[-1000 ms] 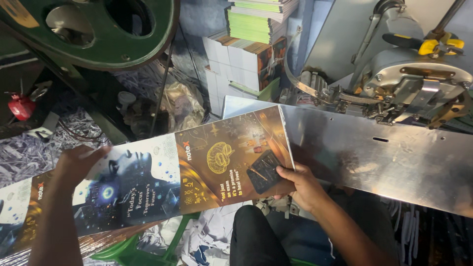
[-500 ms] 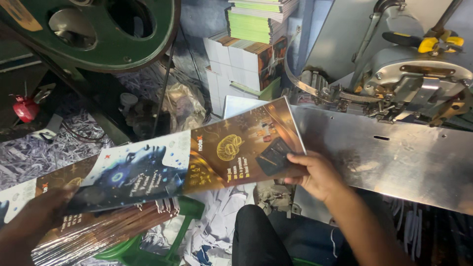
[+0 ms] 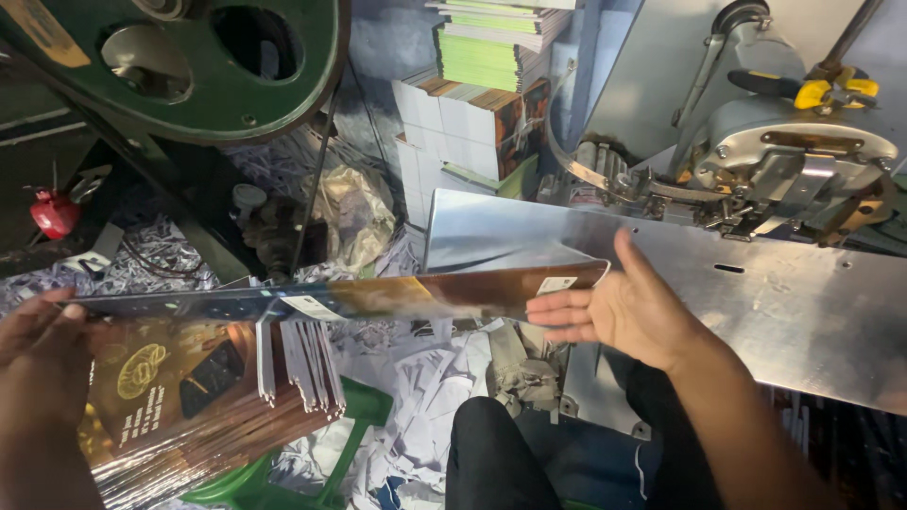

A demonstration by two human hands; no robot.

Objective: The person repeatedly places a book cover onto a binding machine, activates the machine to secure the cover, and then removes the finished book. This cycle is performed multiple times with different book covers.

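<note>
A long glossy printed sheet [image 3: 378,296], brown and dark blue, hangs almost edge-on across the middle. My left hand [image 3: 38,354] grips its left end, above a stack of similar glossy brown covers [image 3: 189,397]. My right hand [image 3: 619,307] is flat and open, fingers pointing left, touching the sheet's right end beside the bare metal machine table [image 3: 775,302].
A stitching machine head [image 3: 794,170] with yellow-handled pliers [image 3: 817,90] sits top right. A large green wheel [image 3: 189,66] is top left. Stacks of printed booklets [image 3: 477,113] stand behind. Paper trimmings [image 3: 425,397] and a green plastic stool [image 3: 350,416] lie below.
The sheet has tilted from face-up to nearly edge-on. My right hand let go of its right end and opened flat. My left hand moved up and now holds the left end.
</note>
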